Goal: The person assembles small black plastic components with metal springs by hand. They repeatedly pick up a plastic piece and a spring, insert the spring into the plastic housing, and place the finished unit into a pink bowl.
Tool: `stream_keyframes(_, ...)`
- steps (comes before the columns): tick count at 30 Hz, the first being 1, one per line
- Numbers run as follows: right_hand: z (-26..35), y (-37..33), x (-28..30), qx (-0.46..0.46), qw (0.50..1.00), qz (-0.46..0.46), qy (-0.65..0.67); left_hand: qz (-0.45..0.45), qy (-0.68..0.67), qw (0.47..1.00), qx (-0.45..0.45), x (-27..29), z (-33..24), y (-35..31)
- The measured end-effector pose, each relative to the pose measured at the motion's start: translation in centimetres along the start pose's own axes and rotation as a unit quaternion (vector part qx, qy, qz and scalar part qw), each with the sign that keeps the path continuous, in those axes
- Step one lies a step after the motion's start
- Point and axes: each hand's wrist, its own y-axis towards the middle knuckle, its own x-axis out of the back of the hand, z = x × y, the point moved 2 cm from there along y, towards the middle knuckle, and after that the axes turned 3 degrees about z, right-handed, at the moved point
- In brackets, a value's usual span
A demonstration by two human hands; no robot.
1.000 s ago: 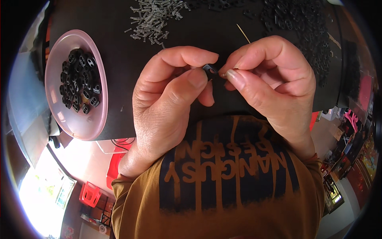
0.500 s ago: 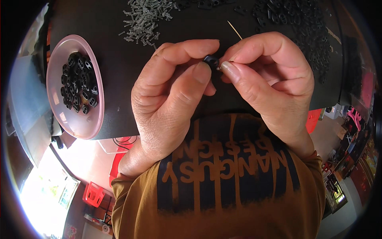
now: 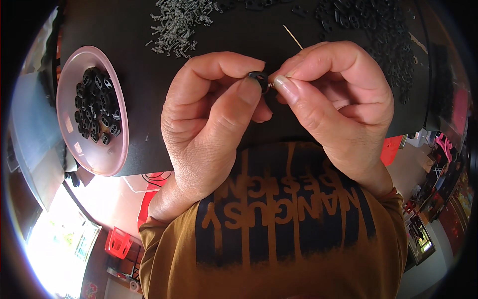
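Observation:
Between the thumb and index finger of my left hand (image 3: 209,109) is a small black plastic cord lock piece (image 3: 259,78) with a hole in it. My right hand (image 3: 338,89) is closed in a pinch on a tiny metal spring (image 3: 271,85), whose end shows at the thumb tip beside the black piece. I cannot tell whether the spring touches the piece. A thin pale stick (image 3: 293,37) juts up from behind my right index finger; its lower end is hidden. Both hands are raised above the dark table, close together.
On the left stands a pinkish translucent bowl (image 3: 124,134) holding several black two-hole pieces (image 3: 97,102). A heap of small springs (image 3: 177,27) lies at the far side of the dark table (image 3: 149,94). Many loose black pieces (image 3: 368,22) spread over the far right.
My left hand has shifted slightly left, and the black piece has turned in its fingers. More of the spring now shows between the piece and my right thumb. My right hand has barely moved.

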Motion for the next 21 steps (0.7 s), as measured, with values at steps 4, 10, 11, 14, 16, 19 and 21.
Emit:
stream_keyframes(4,0.03,-0.04,0.06,-0.001,1.0,-0.008,-0.028,-0.008,0.009,1.0,-0.012,0.19,-0.06,0.0)
stream_keyframes(10,-0.42,-0.09,0.0,0.006,1.0,-0.005,-0.029,-0.006,-0.004,1.0,-0.02,0.08,0.25,0.09)
stream_keyframes(11,-0.44,-0.08,0.01,0.008,1.0,-0.004,-0.027,-0.008,-0.004,1.0,-0.022,0.07,0.28,0.1)
stream_keyframes(14,-0.38,-0.02,0.04,0.015,0.999,0.002,-0.04,-0.008,0.0,1.0,-0.029,0.05,0.31,0.1)
stream_keyframes(16,-0.3,-0.04,0.07,0.021,0.997,0.007,-0.074,-0.015,0.002,1.0,-0.025,0.02,0.34,0.1)
stream_keyframes(19,-0.23,0.04,-0.02,0.029,0.995,0.002,-0.091,-0.014,0.012,1.0,-0.025,-0.06,0.29,0.09)
stream_keyframes(21,-0.29,0.0,0.08,0.056,0.991,0.009,-0.123,-0.013,0.025,0.999,-0.026,-0.13,0.23,0.03)
